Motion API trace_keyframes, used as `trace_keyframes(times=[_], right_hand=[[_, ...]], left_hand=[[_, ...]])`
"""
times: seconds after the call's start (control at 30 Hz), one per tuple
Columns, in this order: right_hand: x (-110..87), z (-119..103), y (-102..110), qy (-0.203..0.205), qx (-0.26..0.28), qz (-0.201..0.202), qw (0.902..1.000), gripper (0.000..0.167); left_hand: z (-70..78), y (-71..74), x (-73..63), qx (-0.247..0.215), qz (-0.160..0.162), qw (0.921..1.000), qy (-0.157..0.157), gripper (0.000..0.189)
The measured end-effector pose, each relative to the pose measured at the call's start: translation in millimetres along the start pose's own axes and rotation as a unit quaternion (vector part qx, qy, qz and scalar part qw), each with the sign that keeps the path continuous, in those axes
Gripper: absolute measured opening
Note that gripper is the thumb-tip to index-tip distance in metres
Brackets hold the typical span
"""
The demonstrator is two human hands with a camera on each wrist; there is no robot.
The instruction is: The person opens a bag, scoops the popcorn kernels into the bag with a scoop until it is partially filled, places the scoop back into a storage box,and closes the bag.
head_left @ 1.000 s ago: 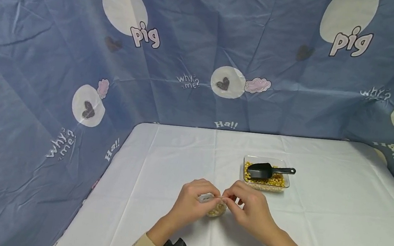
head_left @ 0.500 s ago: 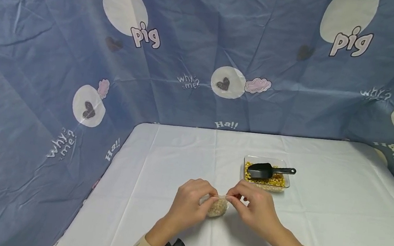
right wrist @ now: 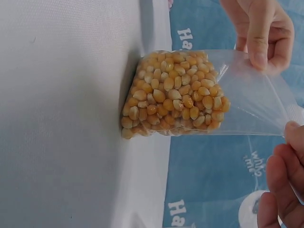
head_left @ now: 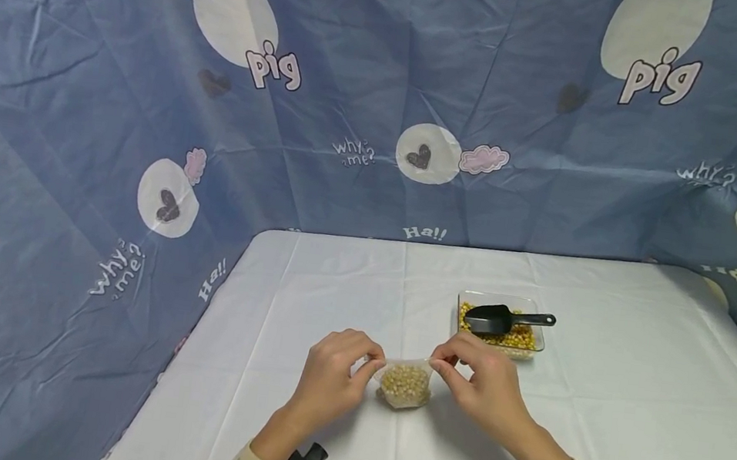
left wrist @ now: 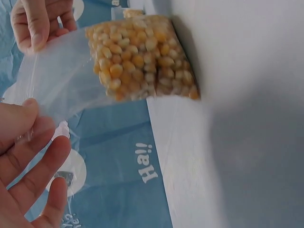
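Between both hands stands a clear zip-lock bag (head_left: 405, 386), its lower part filled with yellow corn kernels (right wrist: 173, 95). My left hand (head_left: 338, 370) pinches the bag's top left corner between thumb and forefinger; in the left wrist view the other fingers of this left hand (left wrist: 33, 166) are spread loosely. The top right corner is pinched by my right hand (head_left: 485, 377) in the same way. The bag's upper part is stretched flat between the two grips, and its filled bottom is at the white tablecloth.
Behind my right hand a clear rectangular container (head_left: 532, 349) holds more corn kernels, with a black scoop (head_left: 496, 320) lying on top. A white cloth covers the table (head_left: 327, 279). A blue printed curtain (head_left: 359, 89) hangs along the back and left side.
My left hand has moved left and my right hand slightly right, drawing the bag's top edge out wide. The corn-filled front of the bag now shows between them.
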State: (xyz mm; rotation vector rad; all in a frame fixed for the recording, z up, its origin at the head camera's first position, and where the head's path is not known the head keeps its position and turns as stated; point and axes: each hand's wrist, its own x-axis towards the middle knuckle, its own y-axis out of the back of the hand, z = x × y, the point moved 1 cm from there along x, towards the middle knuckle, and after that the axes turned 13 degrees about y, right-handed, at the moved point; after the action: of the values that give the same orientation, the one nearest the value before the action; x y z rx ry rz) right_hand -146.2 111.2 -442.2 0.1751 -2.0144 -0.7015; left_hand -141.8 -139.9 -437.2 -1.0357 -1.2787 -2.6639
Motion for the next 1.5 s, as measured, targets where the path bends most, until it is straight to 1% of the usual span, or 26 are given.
trace_keyframes(times=[0.07, 0.23, 0.47, 0.6, 0.67, 0.77, 0.87, 0.93, 1.0, 1.1, 1.23, 1.27, 1.4, 1.5], right_hand=[[-0.3, 0, 1, -0.004, 0.001, 0.000, 1.0000, 0.016], [-1.7, 2, 2, -0.011, 0.006, -0.001, 0.9999, 0.015], [-3.8, 6, 4, -0.021, 0.007, 0.006, 0.9997, 0.008], [-0.7, 8, 5, -0.036, 0.013, -0.003, 0.9993, 0.005], [4.4, 10, 6, -0.046, 0.019, -0.004, 0.9988, 0.005], [16.0, 13, 8, -0.052, 0.023, 0.004, 0.9984, 0.004], [29.5, 18, 10, -0.060, 0.015, 0.018, 0.9979, 0.008], [37.8, 21, 10, -0.069, 0.009, 0.023, 0.9973, 0.010], [45.9, 25, 12, -0.080, 0.005, 0.023, 0.9965, 0.008], [57.1, 34, 12, -0.084, -0.005, 0.021, 0.9962, 0.003], [70.0, 47, 12, -0.077, -0.025, 0.024, 0.9965, 0.009], [72.7, 50, 11, -0.076, -0.030, 0.024, 0.9964, 0.008], [80.5, 57, 10, -0.084, -0.045, 0.023, 0.9952, 0.008], [82.9, 61, 9, -0.104, -0.048, 0.016, 0.9934, 0.008]], left_hand=[[-3.0, 1.5, -1.1, 0.005, 0.002, 1.0000, 0.002, 0.014], [-7.6, 2.8, -2.9, 0.008, 0.010, 0.9999, -0.003, 0.013], [-9.5, 1.9, -2.1, -0.015, 0.003, 0.9998, 0.015, 0.013], [-10.5, 1.8, 3.3, -0.033, 0.010, 0.9992, 0.019, 0.013], [-10.9, 2.6, 9.3, -0.045, 0.014, 0.9984, 0.031, 0.014], [-12.8, 4.0, 21.7, -0.061, 0.013, 0.9961, 0.062, 0.014], [-16.2, 4.9, 35.9, -0.069, 0.010, 0.9931, 0.094, 0.012], [-18.5, 5.2, 44.9, -0.070, 0.010, 0.9919, 0.106, 0.010], [-20.2, 5.4, 54.3, -0.069, 0.014, 0.9914, 0.110, 0.008], [-23.2, 4.5, 68.8, -0.062, 0.024, 0.9920, 0.108, 0.006], [-28.6, 2.2, 86.9, -0.051, 0.041, 0.9925, 0.103, 0.006], [-30.3, 1.5, 90.7, -0.051, 0.046, 0.9925, 0.102, 0.005], [-35.7, -0.5, 101.6, -0.052, 0.057, 0.9917, 0.103, 0.004], [-39.8, -4.0, 104.7, -0.051, 0.050, 0.9908, 0.115, 0.004]])
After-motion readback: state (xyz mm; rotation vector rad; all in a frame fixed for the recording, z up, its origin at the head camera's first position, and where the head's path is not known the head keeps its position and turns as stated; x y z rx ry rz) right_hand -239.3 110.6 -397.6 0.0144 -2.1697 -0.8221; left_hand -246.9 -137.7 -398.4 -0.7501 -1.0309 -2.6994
